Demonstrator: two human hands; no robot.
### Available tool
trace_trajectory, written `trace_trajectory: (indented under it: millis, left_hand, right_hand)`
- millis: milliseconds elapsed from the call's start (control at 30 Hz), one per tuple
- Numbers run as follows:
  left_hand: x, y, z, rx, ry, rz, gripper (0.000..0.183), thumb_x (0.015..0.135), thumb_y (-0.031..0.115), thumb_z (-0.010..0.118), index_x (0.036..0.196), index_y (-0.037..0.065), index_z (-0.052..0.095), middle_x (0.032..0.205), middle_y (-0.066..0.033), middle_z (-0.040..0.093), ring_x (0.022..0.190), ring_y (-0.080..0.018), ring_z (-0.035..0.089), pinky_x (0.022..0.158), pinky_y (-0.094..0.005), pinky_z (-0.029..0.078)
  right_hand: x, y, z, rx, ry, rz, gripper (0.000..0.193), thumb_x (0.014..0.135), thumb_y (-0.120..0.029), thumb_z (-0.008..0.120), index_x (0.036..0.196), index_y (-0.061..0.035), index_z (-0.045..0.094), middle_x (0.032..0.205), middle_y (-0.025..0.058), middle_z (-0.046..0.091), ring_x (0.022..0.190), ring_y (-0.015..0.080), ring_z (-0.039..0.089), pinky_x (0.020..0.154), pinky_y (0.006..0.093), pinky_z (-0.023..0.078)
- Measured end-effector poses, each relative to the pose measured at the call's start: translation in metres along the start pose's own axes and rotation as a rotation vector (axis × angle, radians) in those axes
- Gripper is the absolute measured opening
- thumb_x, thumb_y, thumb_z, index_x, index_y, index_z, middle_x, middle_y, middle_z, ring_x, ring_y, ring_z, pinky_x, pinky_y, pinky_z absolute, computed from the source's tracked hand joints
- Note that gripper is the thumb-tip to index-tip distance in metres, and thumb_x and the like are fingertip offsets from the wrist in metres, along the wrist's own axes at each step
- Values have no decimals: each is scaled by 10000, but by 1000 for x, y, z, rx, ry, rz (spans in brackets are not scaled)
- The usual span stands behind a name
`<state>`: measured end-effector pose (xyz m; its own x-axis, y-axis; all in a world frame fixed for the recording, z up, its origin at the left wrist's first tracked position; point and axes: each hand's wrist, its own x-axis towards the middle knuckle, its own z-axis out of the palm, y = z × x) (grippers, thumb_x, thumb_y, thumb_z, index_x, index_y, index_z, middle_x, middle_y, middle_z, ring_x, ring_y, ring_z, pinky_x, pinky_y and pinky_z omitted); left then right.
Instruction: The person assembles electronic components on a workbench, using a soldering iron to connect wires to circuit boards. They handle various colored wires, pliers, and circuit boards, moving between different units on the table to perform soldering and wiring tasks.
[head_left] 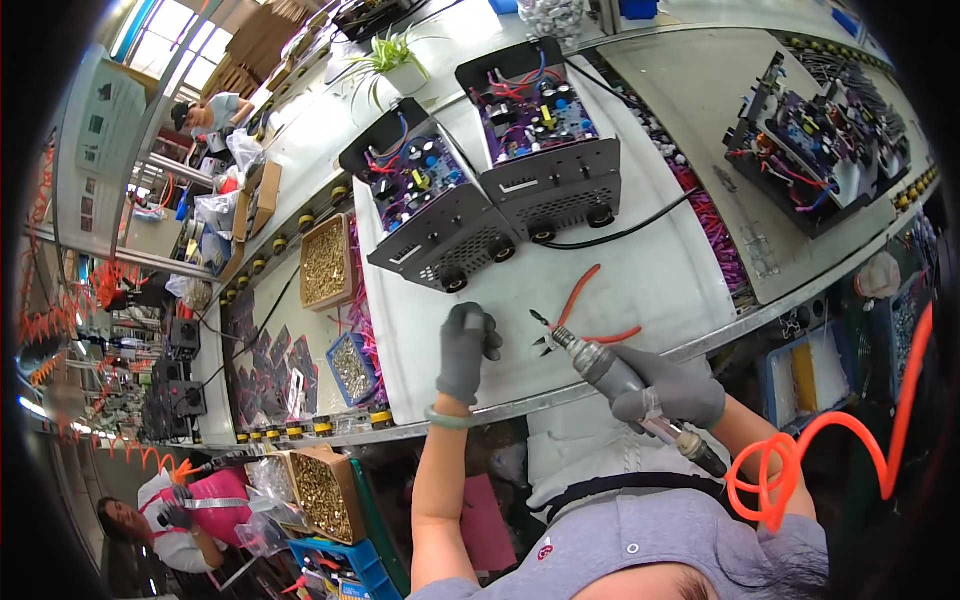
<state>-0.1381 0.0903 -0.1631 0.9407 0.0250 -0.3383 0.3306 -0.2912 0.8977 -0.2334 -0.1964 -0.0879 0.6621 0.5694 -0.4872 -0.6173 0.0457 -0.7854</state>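
My right hand [675, 390], in a grey glove, is closed round a pneumatic screwdriver [605, 372] whose bit points up and left over the white work surface [650, 265]. Beneath the tool's tip lie red-handled pliers [575, 295], partly covered by it. My left hand [465, 350], also gloved, rests near the surface with its fingers curled in; whatever they hold, if anything, is hidden. Beyond it stand two open black metal chassis, a left one [440, 235] and a right one [560, 180], each with a purple circuit board and coloured wires inside.
A coiled orange air hose [775, 465] runs from the screwdriver to the right. Boxes of brass-coloured screws [327, 262] sit at left. More circuit assemblies [820, 150] lie at right. A black cable [640, 232] leaves the chassis. A potted plant [400, 75] stands behind; co-workers are at left.
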Motion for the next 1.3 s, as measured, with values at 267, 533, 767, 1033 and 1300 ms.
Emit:
trace_trajectory:
  millis: [267,533,767,1033,1300]
  left_hand:
    - [-43,55,29,-662,-378,-31,237,991,311,539,1004,73,538,737,25,489,526,-36,375,454,-189,312]
    - [-40,63,55,-852,-619,15,276,1023,344,484,944,83,529,636,40,441,435,-41,320,371,-203,241]
    - [-41,102,61,-420,-458,0,314,1004,329,519,892,36,523,617,-20,489,428,-95,416,392,-226,338]
    - [-27,111,59,-277,-577,103,215,964,237,571,909,33,534,650,-69,582,423,-134,546,360,-230,416]
    - [-16,144,88,-79,-447,227,447,975,429,508,1145,19,568,956,-131,662,634,-212,631,486,-273,462]
  right_hand:
    - [-14,-6,5,101,-79,-68,735,744,-245,698,1374,-27,386,850,59,550,598,114,571,520,266,483]
    - [-31,3,4,230,-71,-121,881,665,-432,801,1334,-22,399,714,60,550,540,135,561,461,269,453]
    - [-38,-1,0,-554,223,-335,820,736,-287,779,1397,-38,365,963,105,590,813,209,598,766,329,490]
    - [-43,16,-11,219,-98,-180,674,791,-268,732,1342,-45,414,815,105,577,610,176,613,508,276,486]
    - [-26,3,-15,210,261,-447,523,867,-360,608,1250,-36,460,747,61,569,554,127,584,450,262,466]
